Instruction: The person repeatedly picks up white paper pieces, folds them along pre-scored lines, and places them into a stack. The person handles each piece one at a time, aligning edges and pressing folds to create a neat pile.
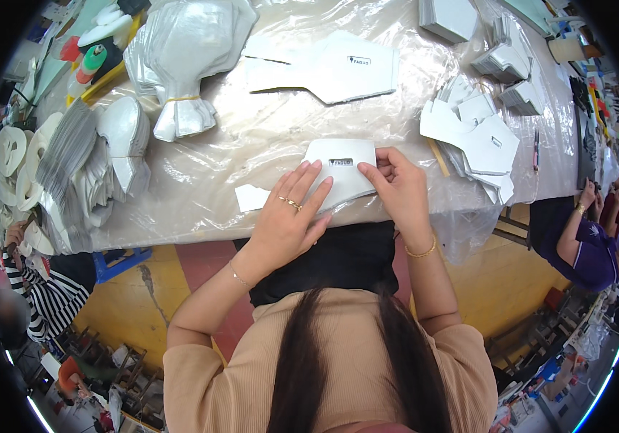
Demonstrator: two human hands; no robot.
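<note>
In front of me at the table's near edge lies a white cut-out shoe-upper piece (pixel 334 149) with a small dark printed label. My left hand (pixel 285 222) rests flat on its left part, fingers stretched out and slightly spread. The piece's right edge is pinched between the thumb and fingers of my right hand (pixel 401 191). A narrow white end (pixel 251 197) sticks out left of my left hand. Just beyond lies a pile of similar labelled white pieces (pixel 356 72). Whether one or several layers are under my hands, I cannot tell.
Bundled silvery-white pieces (pixel 190 54) stand at the far left, beside fanned stacks (pixel 75 162). On the right are more labelled pieces (pixel 479 144), banded stacks (pixel 504 61) and a pen (pixel 537 150). Clear plastic sheeting (pixel 172 216) covers the table. Co-workers sit on both sides.
</note>
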